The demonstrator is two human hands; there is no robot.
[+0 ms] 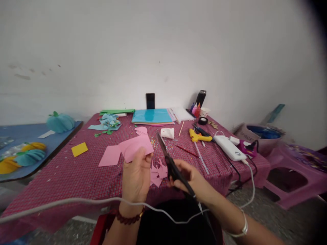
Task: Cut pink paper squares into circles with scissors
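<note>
My left hand [137, 170] pinches a sheet of pink paper [133, 146] above the table, thumb on top and fingers underneath. In my right hand [187, 177] is a pair of black-handled scissors [172, 166], blades pointing up and away from me. The blades are just right of the paper and apart from it. Another pink paper piece [110, 156] lies flat to the left of the held sheet. Between my hands, pink paper scraps [158, 173] lie at the table's near edge. Past the held sheet is a rounded pink cutout [141, 130].
A yellow glue gun [199, 136], white power bank [230, 148] and red pencil [187, 151] lie to the right. Behind are a white paper cup [167, 133] and blue sheets [152, 116]. Blue scraps [109, 120] and a yellow paper [79, 149] are left. A white cable [87, 200] crosses in front.
</note>
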